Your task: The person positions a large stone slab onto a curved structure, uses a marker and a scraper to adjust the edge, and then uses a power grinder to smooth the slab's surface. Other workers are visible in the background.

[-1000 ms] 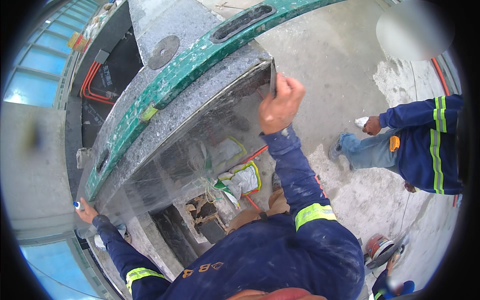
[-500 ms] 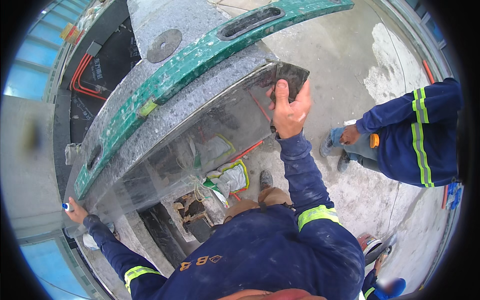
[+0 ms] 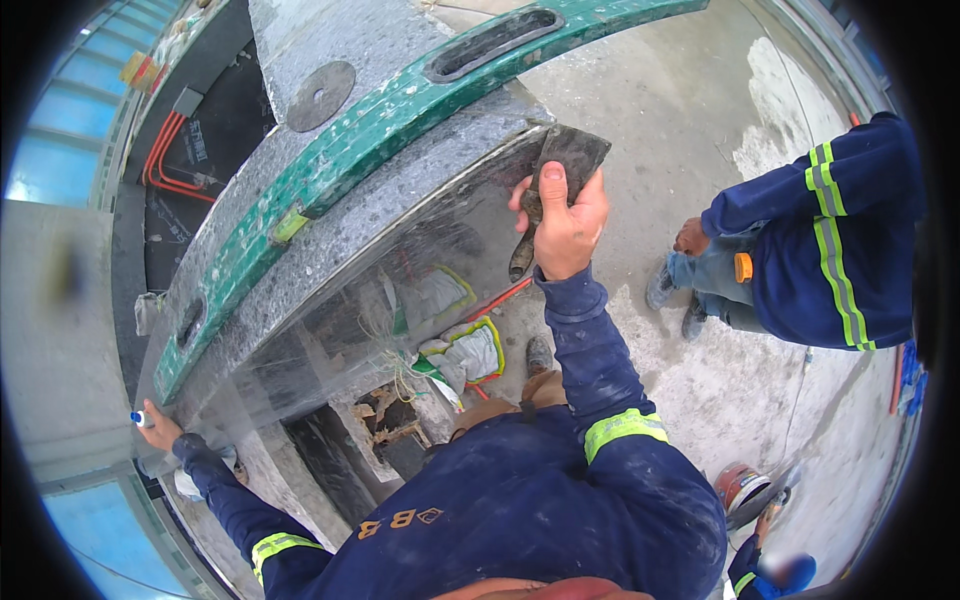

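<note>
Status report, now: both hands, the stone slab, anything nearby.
Right hand grips trowel at slab end. Left hand on slab's far end, small blue-capped item at fingers. Green level on top. Co-worker crouched right.

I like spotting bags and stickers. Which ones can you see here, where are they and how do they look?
Sack: on the floor below the stone slab, crumpled, white with green and yellow edging.
Second sack: just above it, seen dimly, similar colours.
Signs or screens: none in view.

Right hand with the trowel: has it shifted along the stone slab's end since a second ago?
Yes. The right hand has lifted its trowel from below the slab's end corner up level with its top edge.
</note>
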`<state>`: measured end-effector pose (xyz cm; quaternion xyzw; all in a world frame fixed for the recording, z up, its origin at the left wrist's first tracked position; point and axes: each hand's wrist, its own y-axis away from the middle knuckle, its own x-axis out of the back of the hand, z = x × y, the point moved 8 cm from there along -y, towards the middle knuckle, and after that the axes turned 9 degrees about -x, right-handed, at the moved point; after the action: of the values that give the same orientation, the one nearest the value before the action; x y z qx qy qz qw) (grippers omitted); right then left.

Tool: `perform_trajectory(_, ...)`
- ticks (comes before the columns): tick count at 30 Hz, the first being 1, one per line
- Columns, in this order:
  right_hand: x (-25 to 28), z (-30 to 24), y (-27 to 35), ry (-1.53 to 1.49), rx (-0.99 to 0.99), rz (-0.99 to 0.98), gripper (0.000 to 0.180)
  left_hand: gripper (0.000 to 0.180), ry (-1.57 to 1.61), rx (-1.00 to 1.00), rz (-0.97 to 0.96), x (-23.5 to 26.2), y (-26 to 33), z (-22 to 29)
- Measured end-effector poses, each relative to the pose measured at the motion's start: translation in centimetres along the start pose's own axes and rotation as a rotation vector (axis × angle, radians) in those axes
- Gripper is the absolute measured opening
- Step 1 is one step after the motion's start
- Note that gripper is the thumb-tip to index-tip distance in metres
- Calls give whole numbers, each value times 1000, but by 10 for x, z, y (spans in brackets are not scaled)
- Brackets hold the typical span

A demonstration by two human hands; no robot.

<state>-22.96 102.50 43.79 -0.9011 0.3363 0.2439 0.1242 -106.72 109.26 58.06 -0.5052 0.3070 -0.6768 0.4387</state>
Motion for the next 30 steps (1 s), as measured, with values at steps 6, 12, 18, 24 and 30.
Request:
perform_trajectory(6,3,4,-4,18,25,-19,22,50,1,34,-17,-2,0,-2)
perform_trajectory(12,4,4,-4,35,72,-49,22,52,-58,7,-26,1,-2,1)
perform_trajectory(18,1,4,0,-57,-29,-49,21,52,-49,-11,-14,2,0,5)
perform_trajectory(24,9,16,9,-85,-230,-101,21,52,-62,17,-31,6,-2,-5)
perform_trajectory(30,7,12,12,-178,-299,-113,20,53,-55,30,-44,4,-2,-8)
